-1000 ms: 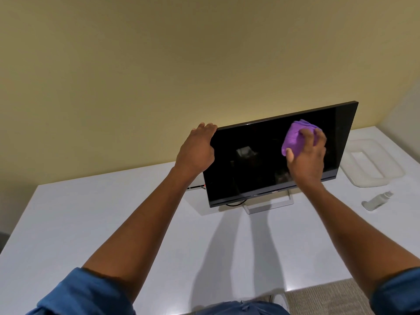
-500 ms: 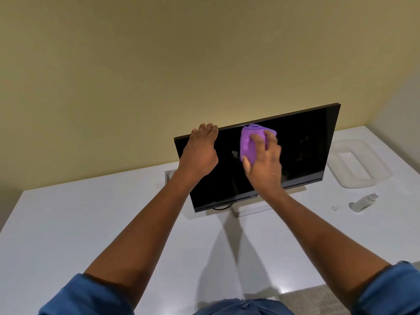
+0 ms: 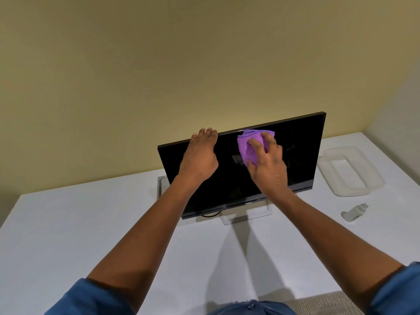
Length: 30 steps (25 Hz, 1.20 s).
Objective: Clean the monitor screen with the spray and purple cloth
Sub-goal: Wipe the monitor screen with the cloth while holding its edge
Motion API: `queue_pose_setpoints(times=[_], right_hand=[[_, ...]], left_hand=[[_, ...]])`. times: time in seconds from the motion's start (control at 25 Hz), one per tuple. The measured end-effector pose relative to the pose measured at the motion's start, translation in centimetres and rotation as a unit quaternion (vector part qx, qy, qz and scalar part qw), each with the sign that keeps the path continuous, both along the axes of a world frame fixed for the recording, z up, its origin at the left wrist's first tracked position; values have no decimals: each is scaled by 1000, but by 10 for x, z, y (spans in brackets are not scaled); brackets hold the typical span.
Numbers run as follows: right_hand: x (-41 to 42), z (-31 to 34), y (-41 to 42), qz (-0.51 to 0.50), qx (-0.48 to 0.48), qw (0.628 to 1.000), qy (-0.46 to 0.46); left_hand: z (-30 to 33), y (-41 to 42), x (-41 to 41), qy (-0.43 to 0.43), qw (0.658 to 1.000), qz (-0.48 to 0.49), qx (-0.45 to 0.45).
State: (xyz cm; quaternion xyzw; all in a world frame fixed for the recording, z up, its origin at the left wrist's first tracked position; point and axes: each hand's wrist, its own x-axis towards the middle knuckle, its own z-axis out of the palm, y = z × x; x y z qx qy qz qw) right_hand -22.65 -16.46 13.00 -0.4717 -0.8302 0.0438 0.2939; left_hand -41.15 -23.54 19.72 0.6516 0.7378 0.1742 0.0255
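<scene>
Head view shows the monitor (image 3: 295, 160) standing on the white surface (image 3: 91, 223), its dark screen tilted back toward the wall. Left hand (image 3: 200, 155) rests on the monitor's top edge, left of centre, fingers hooked over the rim so its grip steadies the panel. Right hand (image 3: 268, 164) has its grip closed around the bunched purple cloth (image 3: 246, 145), pressing it against the upper middle of the screen, just below the monitor's top edge. Right of the monitor, well apart from it, the spray bottle (image 3: 354, 213) lies on its side, and a clear plastic tray (image 3: 351, 171) sits beyond that.

My judgement is that wiping is in hand and spraying looks finished. To do it well, keep the cloth flat against the glass under light, even pressure, and work in overlapping passes across the monitor from its top edge down to the bottom bezel, reaching both corners. The left hand should hold firm, since pushing on the tilted panel could rock its stand (image 3: 246, 215). Faint smears near the monitor's centre deserve another pass.
</scene>
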Motion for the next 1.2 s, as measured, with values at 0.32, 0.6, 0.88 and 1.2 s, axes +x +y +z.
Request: queue_pose_setpoints(times=[0.32,0.6,0.88,1.2], right_hand=[[98,11,70,-92,-19,994,64],[127,5,86,-59,-6,997,57],[56,-48,26,61,32,995,-78],[59,-71,15,159,41,965,-204]], left_hand=[[2,14,23,16,999,25,-13],[-2,24,35,31,999,36,-21],[-2,28,39,21,998,55,-23],[-6,26,40,32,998,59,-9]])
